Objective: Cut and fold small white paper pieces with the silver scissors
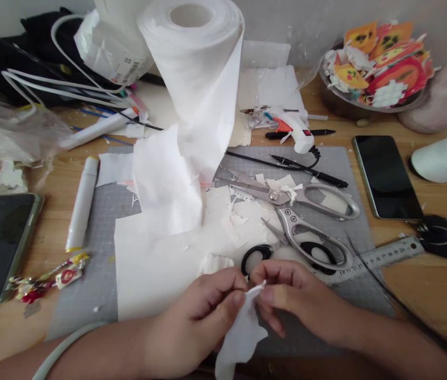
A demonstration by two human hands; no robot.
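A small, irregularly cut piece of white paper or thin fabric [243, 332] hangs between my hands near the front edge of the mat. My left hand [207, 311] pinches its upper left edge between thumb and forefinger. At the upper right corner, my right hand [294, 295] grips the same piece, its lower fingers curled loosely behind. Just beyond the hands lie small black-handled scissors [257, 256] and large silver scissors [286, 198]. Scraps [241, 221] are strewn around the blades. A large white roll [203, 68] stands behind, its loose end trailing forward.
A grey cutting mat [84, 301] bears a white sheet [148, 274] and a steel ruler [381, 258]. A glue gun [298, 129] lies at the back. A metal bowl [345, 100] holds painted pieces. Phones [387, 177] lie at both sides, and a white marker [83, 206] at left.
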